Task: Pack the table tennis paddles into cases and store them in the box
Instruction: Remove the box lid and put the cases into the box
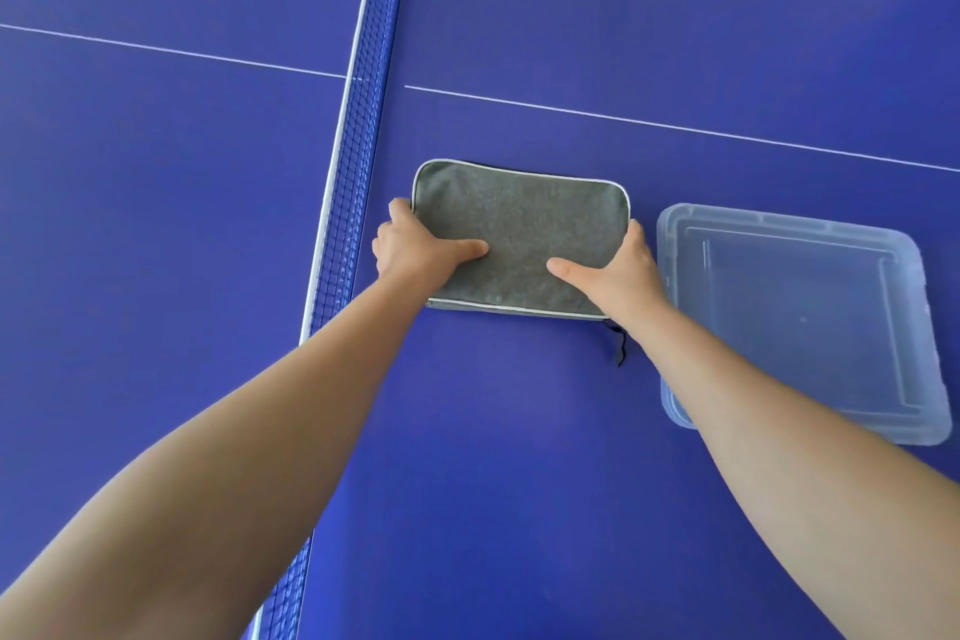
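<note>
A grey fabric paddle case with a pale zip edge lies flat on the blue table tennis table, just right of the net. My left hand grips its left end, thumb on top and fingers curled around the edge. Its right end is gripped the same way by my right hand. A dark zip pull hangs from the case's near right corner. No paddle shows; what the case holds is hidden. A clear plastic box stands just to the right of the case, nothing visible in it.
The blue net with a white top band runs from the top of the view down to the near left, close to my left hand. A white line crosses the table beyond the case.
</note>
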